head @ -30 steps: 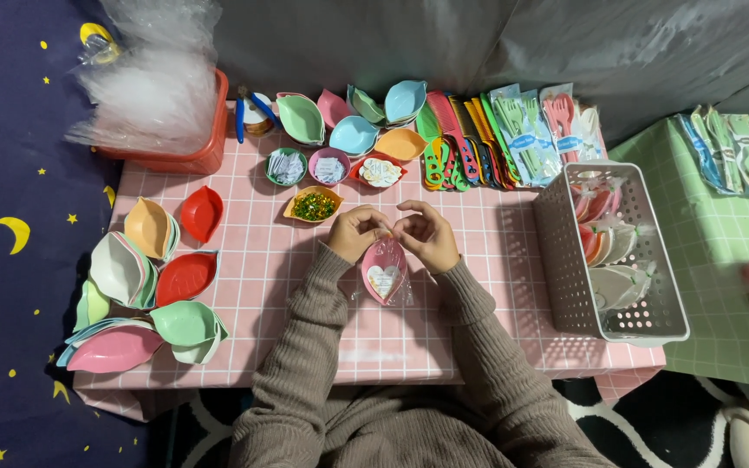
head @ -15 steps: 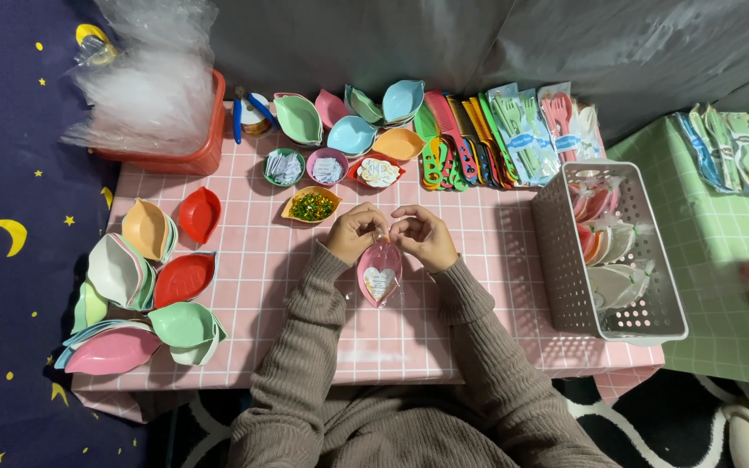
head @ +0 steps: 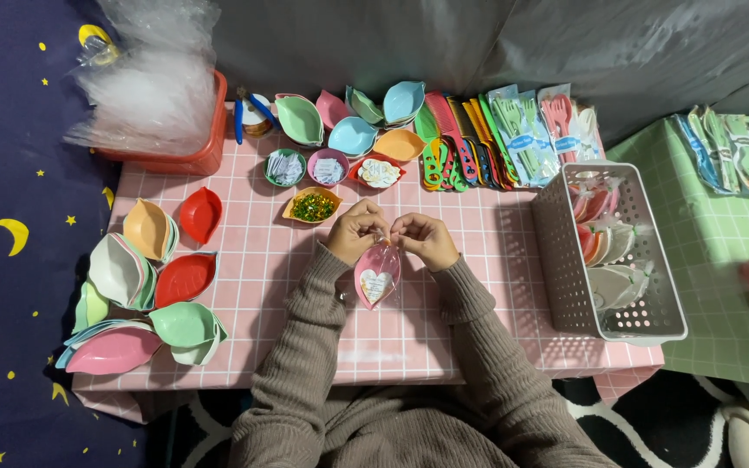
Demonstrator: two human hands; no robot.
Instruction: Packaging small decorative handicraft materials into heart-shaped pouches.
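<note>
Pink leaf-shaped dish (head: 377, 276) in a clear wrapper, a white heart card inside, held upright just above the pink checked table (head: 496, 286), near the middle of its front half. Left hand (head: 354, 231) and right hand (head: 426, 239) side by side at the top of the wrapper, fingers curled and pinched shut on its neck, fingertips nearly touching; what sits between the fingertips too small to tell.

Just behind the hands: a small yellow dish of green bits (head: 312, 206), then three little bowls of paper tags (head: 329, 167). Further back, a row of loose leaf dishes (head: 353, 134) in green, blue, pink and orange, beside combs (head: 448, 147) and packed fork sets (head: 526, 130). To the left, stacks of dishes (head: 132, 269) in red, orange, grey and green; a red bin (head: 185, 160) with clear bags (head: 149, 87) at the far corner. To the right, a white basket (head: 635, 321) holding wrapped dishes.

Likely risks: grip only at the neck, so a slack pinch could let the dish slide down and drop onto the table; a hard tug could split the thin film; an elbow swung left could topple the stacks near the table edge; a forward slip could tip the yellow dish and scatter its bits.
</note>
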